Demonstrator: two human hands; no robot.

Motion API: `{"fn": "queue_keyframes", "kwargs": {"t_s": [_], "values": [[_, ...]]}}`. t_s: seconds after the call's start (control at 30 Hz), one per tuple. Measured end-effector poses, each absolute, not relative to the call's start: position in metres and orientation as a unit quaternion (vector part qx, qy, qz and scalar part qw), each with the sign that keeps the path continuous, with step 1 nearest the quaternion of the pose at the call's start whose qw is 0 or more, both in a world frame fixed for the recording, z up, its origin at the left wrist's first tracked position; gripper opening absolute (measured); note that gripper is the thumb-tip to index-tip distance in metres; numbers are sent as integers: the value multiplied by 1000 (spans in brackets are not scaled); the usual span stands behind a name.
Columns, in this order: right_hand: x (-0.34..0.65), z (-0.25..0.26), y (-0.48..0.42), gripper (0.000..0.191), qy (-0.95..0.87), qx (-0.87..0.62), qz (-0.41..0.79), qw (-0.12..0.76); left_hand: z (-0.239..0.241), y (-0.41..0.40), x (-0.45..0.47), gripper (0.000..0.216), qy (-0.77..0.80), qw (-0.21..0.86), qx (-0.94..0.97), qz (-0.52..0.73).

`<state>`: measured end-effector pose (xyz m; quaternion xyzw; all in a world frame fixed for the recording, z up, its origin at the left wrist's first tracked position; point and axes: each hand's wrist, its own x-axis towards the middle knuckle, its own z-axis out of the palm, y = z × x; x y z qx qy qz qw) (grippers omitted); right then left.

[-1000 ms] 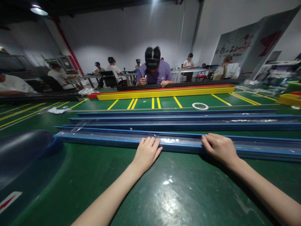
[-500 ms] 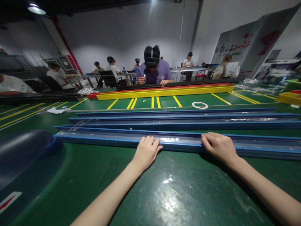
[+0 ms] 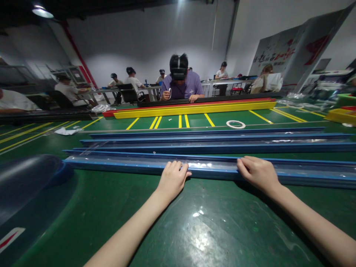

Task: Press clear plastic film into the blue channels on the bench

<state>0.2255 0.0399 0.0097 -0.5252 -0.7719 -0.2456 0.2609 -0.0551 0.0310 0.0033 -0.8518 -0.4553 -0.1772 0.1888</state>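
A long blue rail wrapped in clear plastic film [image 3: 214, 169] lies across the green table [image 3: 194, 222] just in front of me. My left hand [image 3: 172, 180] rests on its near edge, fingers curled over the film. My right hand [image 3: 257, 172] lies further right on the same rail, fingers bent over its top. Both hands press on the rail; neither lifts it.
Two more blue rails [image 3: 217, 142] lie parallel behind it. A white tape ring [image 3: 236, 124] sits beyond them. Yellow and red rails [image 3: 194, 108] lie before a person in a purple shirt [image 3: 182, 83] opposite. A dark blue curved object [image 3: 25, 185] fills the left foreground.
Both hands stay on the rail, shifted very slightly to the left. The view has barely moved.
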Motion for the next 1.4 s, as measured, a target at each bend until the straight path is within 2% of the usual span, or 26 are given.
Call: {"fn": "queue_keyframes", "kwargs": {"t_s": [1.07, 1.4], "values": [[225, 10, 39, 45, -766, -543, -241, 245, -1, 28, -59, 21, -415, 155, -841, -310], [226, 9, 40, 45, -767, -542, -243, 243, -1, 29, -60, 19, -433, 117, -841, -304]]}}
